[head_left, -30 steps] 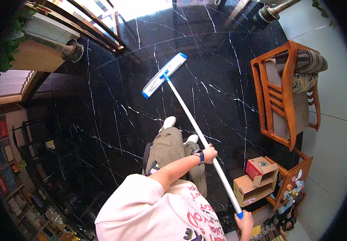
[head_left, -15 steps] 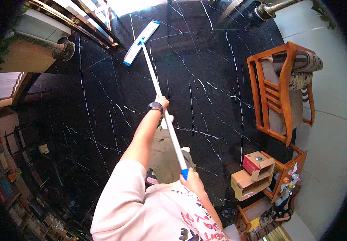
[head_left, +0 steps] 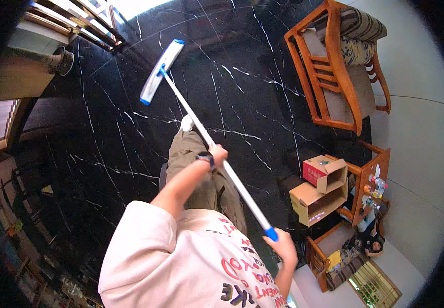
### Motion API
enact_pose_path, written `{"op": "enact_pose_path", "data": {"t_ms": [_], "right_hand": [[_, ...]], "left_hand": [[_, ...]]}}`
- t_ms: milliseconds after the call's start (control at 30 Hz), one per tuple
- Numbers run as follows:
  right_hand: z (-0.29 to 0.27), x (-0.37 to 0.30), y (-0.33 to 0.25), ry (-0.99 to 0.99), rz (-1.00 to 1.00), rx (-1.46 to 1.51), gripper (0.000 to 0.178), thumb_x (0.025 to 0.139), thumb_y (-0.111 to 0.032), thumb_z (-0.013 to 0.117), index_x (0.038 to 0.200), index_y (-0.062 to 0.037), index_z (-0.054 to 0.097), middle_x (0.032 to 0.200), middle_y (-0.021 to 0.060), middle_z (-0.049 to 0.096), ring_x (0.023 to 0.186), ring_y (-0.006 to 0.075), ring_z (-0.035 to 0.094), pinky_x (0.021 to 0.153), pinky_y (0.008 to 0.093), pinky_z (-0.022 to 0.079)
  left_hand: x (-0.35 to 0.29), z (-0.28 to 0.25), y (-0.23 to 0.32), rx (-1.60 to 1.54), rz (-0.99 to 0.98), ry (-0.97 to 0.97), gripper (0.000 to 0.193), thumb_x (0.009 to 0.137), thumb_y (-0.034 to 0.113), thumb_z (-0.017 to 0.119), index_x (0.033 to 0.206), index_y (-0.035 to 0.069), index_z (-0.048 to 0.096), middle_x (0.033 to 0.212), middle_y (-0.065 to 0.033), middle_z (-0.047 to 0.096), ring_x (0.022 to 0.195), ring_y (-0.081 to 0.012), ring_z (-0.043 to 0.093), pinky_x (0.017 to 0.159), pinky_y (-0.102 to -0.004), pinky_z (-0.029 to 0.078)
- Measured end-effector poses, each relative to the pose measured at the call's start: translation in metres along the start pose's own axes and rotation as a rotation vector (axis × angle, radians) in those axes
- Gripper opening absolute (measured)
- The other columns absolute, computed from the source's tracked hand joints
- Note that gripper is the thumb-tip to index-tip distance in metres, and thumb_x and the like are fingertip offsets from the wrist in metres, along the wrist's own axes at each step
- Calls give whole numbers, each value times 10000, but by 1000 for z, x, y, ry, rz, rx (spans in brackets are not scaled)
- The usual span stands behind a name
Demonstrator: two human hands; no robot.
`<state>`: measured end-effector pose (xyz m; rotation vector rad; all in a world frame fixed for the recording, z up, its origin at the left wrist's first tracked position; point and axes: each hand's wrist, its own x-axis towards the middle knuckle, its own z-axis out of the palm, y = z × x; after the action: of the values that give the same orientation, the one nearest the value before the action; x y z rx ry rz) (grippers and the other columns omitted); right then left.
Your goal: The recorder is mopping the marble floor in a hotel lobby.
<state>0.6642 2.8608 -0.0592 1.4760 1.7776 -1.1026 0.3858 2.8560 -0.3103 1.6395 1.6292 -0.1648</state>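
Note:
A long flat mop slants across the view from far left to near right. Its flat white head with blue end caps lies on the glossy black floor ahead of my feet. Partway down the pale pole, my left hand, with a dark watch at the wrist, is closed around it. My right hand wraps the blue-tipped near end of the pole, out to the right of my body. Below the pole, one white shoe shows on the floor.
A wooden armchair with cushions stands at right. Nearer are two open cardboard boxes beside a wooden table bearing bottles. Another person is on a seat at lower right. A planter stands far left, shelves along the left side.
The mop head has come nearer and slightly left. My right hand has swung out to the right with the pole end. The furniture has shifted in view, and a foot has stepped forward.

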Motion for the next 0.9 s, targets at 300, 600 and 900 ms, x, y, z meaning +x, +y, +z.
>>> {"op": "enact_pose_path", "data": {"t_ms": [300,600,900], "right_hand": [[-79,-141,112,679,209,-630,203,412,-150,623,597,-87,565,590,122,527,600,301,504,555,389,389],[-127,-95,65,428,143,-1097,216,516,-156,641,643,-83,482,562,100,523,554,258,525,520,339,392],[-174,44,-75,427,-231,-1154,219,537,-119,628,674,-77,463,585,81,516,594,234,527,558,319,387]], "left_hand": [[-13,44,214,-259,269,37,206,542,238,595,677,83,573,684,-93,547,777,-269,516,785,-620,228],[0,5,180,-417,253,268,169,516,195,617,563,46,554,571,-108,529,650,-285,532,698,-582,303],[22,-55,23,-438,-77,506,113,520,205,570,547,97,549,573,-104,518,679,-270,516,683,-548,317]]}}
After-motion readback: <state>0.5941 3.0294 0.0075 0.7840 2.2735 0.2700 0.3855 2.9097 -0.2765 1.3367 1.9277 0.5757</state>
